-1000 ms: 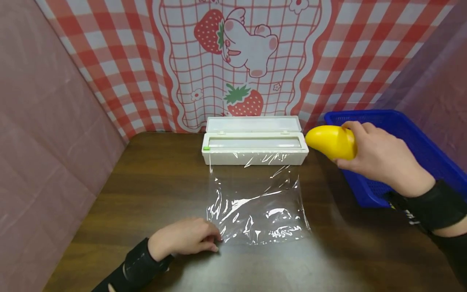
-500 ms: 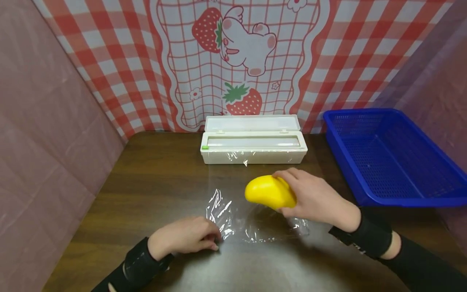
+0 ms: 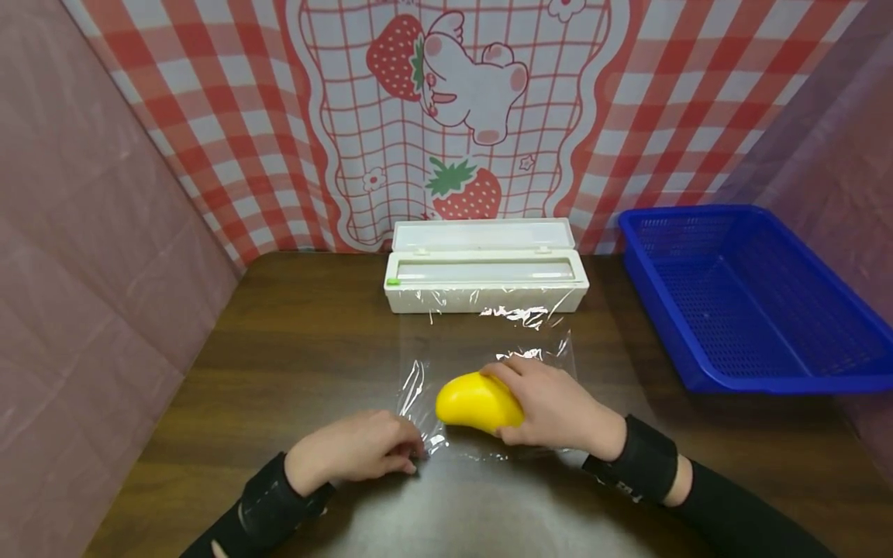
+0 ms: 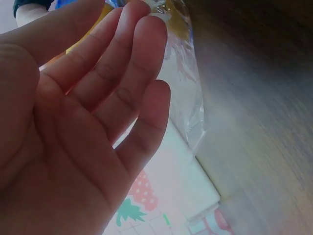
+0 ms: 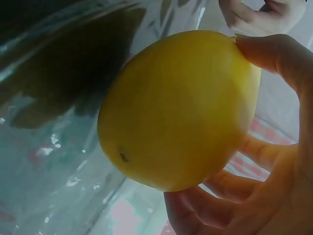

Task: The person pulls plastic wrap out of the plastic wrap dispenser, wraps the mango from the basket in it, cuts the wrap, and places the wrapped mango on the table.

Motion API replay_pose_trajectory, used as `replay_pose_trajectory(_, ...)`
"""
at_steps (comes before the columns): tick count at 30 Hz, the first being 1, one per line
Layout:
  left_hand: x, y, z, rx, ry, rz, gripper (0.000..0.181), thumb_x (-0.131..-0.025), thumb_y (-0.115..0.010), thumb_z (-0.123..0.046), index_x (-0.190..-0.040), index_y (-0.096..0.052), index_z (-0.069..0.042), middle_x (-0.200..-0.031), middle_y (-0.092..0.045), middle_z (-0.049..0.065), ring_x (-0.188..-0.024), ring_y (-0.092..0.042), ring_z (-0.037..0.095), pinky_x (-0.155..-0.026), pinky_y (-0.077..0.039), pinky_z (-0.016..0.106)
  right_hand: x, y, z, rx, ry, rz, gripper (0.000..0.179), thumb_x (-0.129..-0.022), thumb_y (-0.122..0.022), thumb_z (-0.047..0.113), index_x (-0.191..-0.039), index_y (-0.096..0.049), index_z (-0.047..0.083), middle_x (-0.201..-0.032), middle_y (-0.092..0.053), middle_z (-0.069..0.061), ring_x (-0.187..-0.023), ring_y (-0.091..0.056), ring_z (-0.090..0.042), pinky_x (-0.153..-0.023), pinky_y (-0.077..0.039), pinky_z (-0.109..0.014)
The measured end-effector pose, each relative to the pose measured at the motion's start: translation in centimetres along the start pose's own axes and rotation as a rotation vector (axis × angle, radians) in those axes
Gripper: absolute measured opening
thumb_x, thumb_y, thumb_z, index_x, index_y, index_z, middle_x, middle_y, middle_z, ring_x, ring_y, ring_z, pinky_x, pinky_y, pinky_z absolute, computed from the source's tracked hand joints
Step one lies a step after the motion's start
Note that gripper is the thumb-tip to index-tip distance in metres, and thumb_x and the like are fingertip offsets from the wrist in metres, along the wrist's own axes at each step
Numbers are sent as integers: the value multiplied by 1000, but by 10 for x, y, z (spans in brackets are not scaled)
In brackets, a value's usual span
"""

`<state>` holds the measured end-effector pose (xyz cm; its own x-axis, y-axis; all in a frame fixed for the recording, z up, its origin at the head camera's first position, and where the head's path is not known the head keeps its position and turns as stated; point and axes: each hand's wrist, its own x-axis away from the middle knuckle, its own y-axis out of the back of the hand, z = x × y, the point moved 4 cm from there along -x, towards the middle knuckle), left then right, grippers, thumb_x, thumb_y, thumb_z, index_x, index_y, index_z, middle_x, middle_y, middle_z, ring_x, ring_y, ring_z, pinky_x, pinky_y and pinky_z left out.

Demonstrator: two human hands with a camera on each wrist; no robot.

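My right hand [image 3: 558,407] grips a smooth yellow mango [image 3: 477,401] by one end, low over the near part of a clear sheet of cling film [image 3: 446,349]. In the right wrist view the thumb and fingers [image 5: 264,51] clasp opposite sides of the mango [image 5: 181,112], and a small dark spot shows on its skin. The film runs out from a white cling film dispenser [image 3: 488,298], its lid raised. My left hand [image 3: 356,449] rests at the film's near left corner. In the left wrist view its fingers [image 4: 146,54] are loosely bent, with the film behind them.
A blue plastic basket [image 3: 684,341] stands at the right of the wooden table [image 3: 293,333]. Behind the dispenser hangs a red and white checked cloth [image 3: 244,139] with strawberries on it. A small green slider [image 3: 394,281] sits at the dispenser's left end.
My right hand has carried the mango from beside the basket leftward and down to close over the film. The left hand has stayed at the film's corner.
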<state>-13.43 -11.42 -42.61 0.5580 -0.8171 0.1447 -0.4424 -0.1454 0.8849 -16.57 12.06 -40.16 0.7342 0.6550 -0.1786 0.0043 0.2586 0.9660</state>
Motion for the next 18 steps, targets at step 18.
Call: replay_pose_trajectory(18,3,-4,19,-111,170,16,32,-73,-72,-45,-89,-53,-25,-65,-45,-15,-58,-44,5,-56,-38,25,1,-26,9,-53,18,161,84,-75,-65,53,-142,-33,15,-128,-43,-8,-103,-42,-23,-85,-42,-37)
